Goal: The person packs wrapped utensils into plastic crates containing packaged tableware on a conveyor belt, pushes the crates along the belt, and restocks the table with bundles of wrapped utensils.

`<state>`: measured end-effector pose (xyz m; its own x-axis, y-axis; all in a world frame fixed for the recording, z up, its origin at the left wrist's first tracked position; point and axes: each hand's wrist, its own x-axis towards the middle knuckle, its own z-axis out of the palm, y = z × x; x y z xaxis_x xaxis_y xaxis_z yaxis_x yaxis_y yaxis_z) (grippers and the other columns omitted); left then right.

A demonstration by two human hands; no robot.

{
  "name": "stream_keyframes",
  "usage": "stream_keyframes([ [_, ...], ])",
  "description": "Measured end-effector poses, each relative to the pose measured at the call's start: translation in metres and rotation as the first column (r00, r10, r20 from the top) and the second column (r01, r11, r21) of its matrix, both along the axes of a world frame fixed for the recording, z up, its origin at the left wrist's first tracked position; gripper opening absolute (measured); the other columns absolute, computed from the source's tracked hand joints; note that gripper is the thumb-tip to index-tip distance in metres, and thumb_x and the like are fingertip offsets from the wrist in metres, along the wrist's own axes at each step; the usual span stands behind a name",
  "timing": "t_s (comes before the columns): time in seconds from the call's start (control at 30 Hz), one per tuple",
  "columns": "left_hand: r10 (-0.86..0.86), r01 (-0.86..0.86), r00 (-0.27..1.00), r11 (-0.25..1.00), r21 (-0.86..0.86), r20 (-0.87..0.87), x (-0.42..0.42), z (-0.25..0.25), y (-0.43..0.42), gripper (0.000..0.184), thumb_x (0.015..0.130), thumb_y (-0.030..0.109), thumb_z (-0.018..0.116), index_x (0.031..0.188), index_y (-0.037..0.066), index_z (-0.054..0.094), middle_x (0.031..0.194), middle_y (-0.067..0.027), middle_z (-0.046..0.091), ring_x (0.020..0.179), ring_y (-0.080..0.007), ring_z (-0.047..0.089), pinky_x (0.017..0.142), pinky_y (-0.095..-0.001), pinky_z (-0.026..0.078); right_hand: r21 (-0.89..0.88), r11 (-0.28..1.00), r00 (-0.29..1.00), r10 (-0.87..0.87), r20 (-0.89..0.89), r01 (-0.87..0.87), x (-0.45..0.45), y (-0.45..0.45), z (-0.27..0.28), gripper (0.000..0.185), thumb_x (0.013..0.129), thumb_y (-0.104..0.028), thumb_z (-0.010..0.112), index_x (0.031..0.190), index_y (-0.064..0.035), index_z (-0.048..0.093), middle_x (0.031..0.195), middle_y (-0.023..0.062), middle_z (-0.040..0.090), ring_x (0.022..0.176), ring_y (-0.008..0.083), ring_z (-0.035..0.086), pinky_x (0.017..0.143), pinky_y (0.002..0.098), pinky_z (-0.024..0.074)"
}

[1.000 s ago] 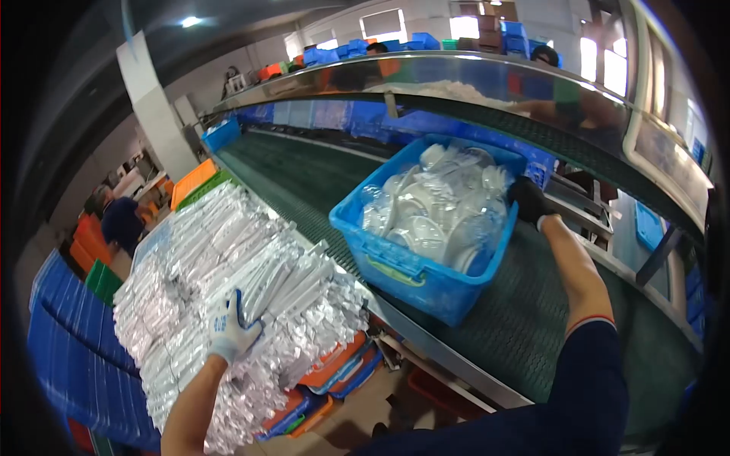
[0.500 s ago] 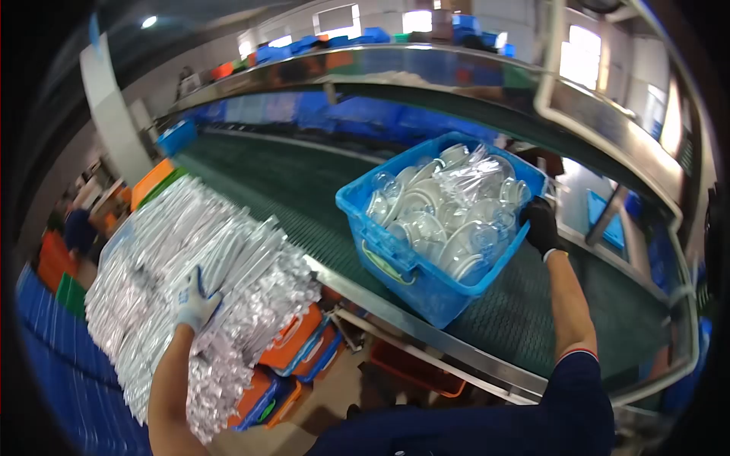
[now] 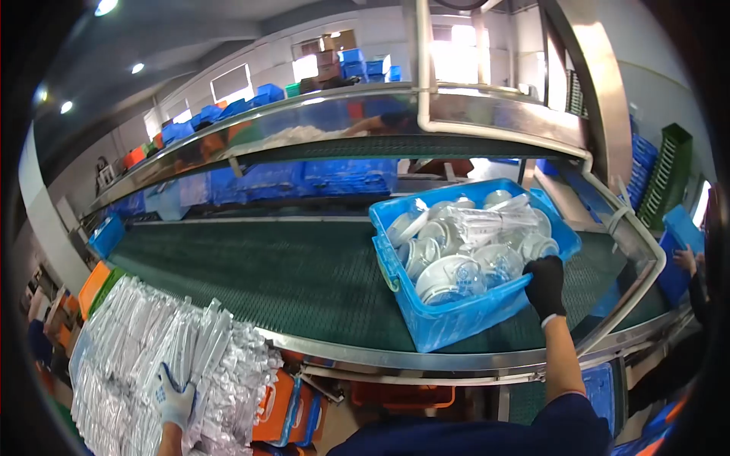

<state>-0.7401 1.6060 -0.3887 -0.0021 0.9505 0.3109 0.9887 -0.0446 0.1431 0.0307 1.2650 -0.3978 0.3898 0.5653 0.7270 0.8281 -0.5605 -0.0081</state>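
Observation:
A blue plastic bin point(image 3: 456, 323) stands on the dark green conveyor belt point(image 3: 266, 266). Inside lie clear-wrapped sets of white dishes point(image 3: 449, 273), with a bundle of slim plastic-wrapped packets point(image 3: 494, 226) on top. My right hand point(image 3: 544, 287), in a black glove, is closed over the bin's near right rim. At the lower left, my left hand point(image 3: 175, 397), in a white glove with blue markings, rests on a large pile of long, shiny plastic-wrapped packets point(image 3: 129, 349). Its thumb and fingers are apart. What the packets contain cannot be made out.
A metal rail point(image 3: 365, 362) edges the belt, and a pale pipe frame point(image 3: 635, 228) rises at the right. Orange crates point(image 3: 275, 406) sit below the pile. Another person's hand point(image 3: 687, 260) is by a blue crate at far right. A smaller blue bin point(image 3: 106, 235) stands far left.
The view has swung right and up, bringing another person into sight. The bin appears farther right and turned, and the packet bundle in it lies flatter. Both hands stay where they touched.

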Motion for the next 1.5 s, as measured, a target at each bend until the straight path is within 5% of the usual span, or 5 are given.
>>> stream_keyframes([
  [0.33,0.059,-0.056,0.998,0.99,-0.127,0.02,0.005,0.004,0.012,0.104,0.079,0.032,0.075,0.164,0.01,0.019,0.157,-0.0366,0.033,0.147,-0.0492,0.031,0.123,-0.0511,0.023,0.214,0.954,0.975,-0.221,0.038,0.208,-0.075,-0.042,-0.027,0.056,0.071,0.008,0.061,0.126,-0.0058,0.061,0.119,0.0174,0.063,0.126,0.0387,0.054,0.115,0.0528,0.0365],
  [0.47,0.052,-0.051,0.999,0.991,-0.126,0.006,0.004,0.005,0.01,0.104,0.079,0.033,0.074,0.163,0.006,0.02,0.156,-0.0363,0.035,0.146,-0.0493,0.032,0.122,-0.0511,0.024,0.401,0.908,0.992,0.126,0.019,-0.123,-0.155,0.007,-0.03,0.046,0.083,0.002,0.068,0.129,-0.0053,0.062,0.132,0.0164,0.062,0.13,0.0376,0.055,0.113,0.05,0.0402],
  [0.73,0.058,-0.05,0.997,0.983,-0.178,0.043,0.022,0.024,-0.009,0.104,0.083,0.043,0.07,0.163,0.002,0.018,0.158,-0.0327,0.035,0.149,-0.0467,0.032,0.122,-0.0487,0.026,0.379,0.638,0.638,0.756,-0.144,-0.67,-0.257,0.128,-0.044,0.046,0.078,-0.001,0.073,0.123,-0.0067,0.066,0.13,0.0147,0.063,0.124,0.0372,0.058,0.108,0.0479,0.0449],
  [1.0,0.075,-0.078,0.997,0.979,-0.188,-0.022,0.05,0.062,-0.04,0.102,0.083,0.052,0.067,0.162,0.004,0.023,0.143,-0.0272,0.054,0.131,-0.0417,0.054,0.108,-0.0468,0.043,0.0,0.637,0.618,0.747,-0.247,-0.771,-0.251,0.161,-0.19,0.049,0.082,-0.024,0.075,0.125,-0.0033,0.065,0.128,0.0212,0.063,0.121,0.0418,0.058,0.104,0.0535,0.0442],
  [1.5,-0.012,-0.037,0.994,0.894,-0.447,-0.104,0.055,0.094,-0.013,0.105,0.074,0.053,0.075,0.157,0.004,0.035,0.133,-0.0263,0.063,0.123,-0.0395,0.061,0.106,-0.0394,0.047,-0.01,0.665,0.614,0.683,-0.396,-0.746,-0.25,0.222,-0.172,0.034,0.089,-0.036,0.072,0.085,-0.0024,0.07,0.089,0.0192,0.068,0.09,0.0386,0.064,0.084,0.0493,0.0469],
])
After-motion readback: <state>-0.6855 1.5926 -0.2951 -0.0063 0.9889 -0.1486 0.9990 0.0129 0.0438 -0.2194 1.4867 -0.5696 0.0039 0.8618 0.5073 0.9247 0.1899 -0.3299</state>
